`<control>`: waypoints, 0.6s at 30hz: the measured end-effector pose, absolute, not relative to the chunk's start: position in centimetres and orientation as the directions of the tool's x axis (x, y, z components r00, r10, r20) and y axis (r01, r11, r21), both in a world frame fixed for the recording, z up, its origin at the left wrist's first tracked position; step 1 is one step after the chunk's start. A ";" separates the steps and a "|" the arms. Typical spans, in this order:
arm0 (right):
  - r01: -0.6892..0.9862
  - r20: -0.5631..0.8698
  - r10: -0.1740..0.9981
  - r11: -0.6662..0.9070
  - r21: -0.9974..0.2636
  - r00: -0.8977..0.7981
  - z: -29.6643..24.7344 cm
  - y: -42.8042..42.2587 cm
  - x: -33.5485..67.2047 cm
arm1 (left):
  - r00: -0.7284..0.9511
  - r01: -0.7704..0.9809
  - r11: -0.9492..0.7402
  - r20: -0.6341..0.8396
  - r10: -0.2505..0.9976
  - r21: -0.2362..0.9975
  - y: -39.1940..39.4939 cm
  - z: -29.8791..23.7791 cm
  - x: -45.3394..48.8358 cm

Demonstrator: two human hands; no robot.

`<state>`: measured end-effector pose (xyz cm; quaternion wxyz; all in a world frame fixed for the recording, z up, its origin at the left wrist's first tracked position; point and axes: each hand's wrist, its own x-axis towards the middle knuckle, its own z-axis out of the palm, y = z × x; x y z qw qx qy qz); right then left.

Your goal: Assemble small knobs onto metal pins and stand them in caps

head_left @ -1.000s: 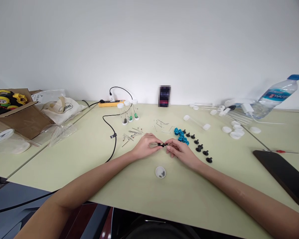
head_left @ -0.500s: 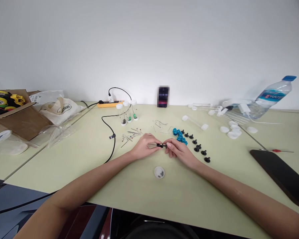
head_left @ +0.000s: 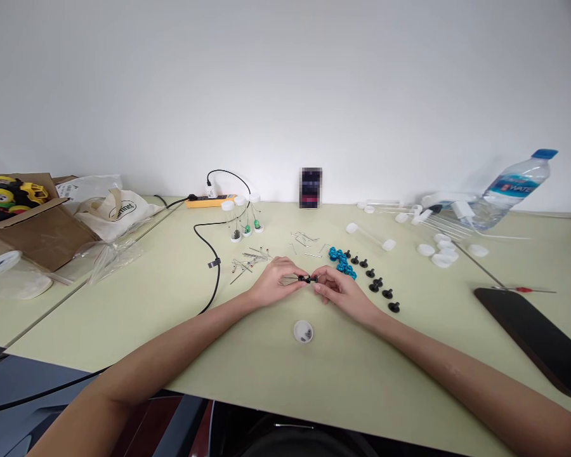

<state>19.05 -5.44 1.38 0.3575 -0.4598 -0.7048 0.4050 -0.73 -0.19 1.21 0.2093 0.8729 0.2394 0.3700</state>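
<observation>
My left hand (head_left: pixel 275 284) pinches a small black part with thin metal rods (head_left: pixel 306 278) sticking out to its left. At the part's right end, the fingertips of my right hand (head_left: pixel 342 293) close on it too. Just below my hands sits a white cap (head_left: pixel 303 341) with a few small dark pieces inside. Shiny blue parts (head_left: pixel 341 263) cluster beyond my right hand, beside a row of black flanged knobs (head_left: pixel 374 287). Loose metal rods (head_left: pixel 250 259) lie past my left hand, and bent metal wires (head_left: pixel 304 239) lie farther back.
Upright clear tubes (head_left: pixel 245 214) stand near an orange power strip (head_left: pixel 212 201); a black cable (head_left: pixel 215 244) curves leftward. A phone (head_left: pixel 311 188) leans on the wall. At right are a capped tube (head_left: pixel 371 236), white caps (head_left: pixel 442 257), a water bottle (head_left: pixel 509 190) and a dark flat slab (head_left: pixel 533 336). A cardboard box (head_left: pixel 38 231) stands left.
My right-hand fingers have shifted slightly around the end of the black part. My left hand keeps its hold almost unmoved. The camera view has shifted slightly.
</observation>
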 end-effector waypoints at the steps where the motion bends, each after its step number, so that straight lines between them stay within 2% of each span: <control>1: 0.366 0.131 0.939 0.250 -0.896 -0.319 1.4 -5.4 19.0 | 0.609 0.263 -0.797 0.547 0.574 0.544 -0.2 1.2 -0.7; 18: 0.456 0.113 0.928 0.278 -0.845 -0.354 1.6 -5.4 19.3 | 0.604 0.239 -0.801 0.562 0.565 0.548 -0.2 1.0 -0.7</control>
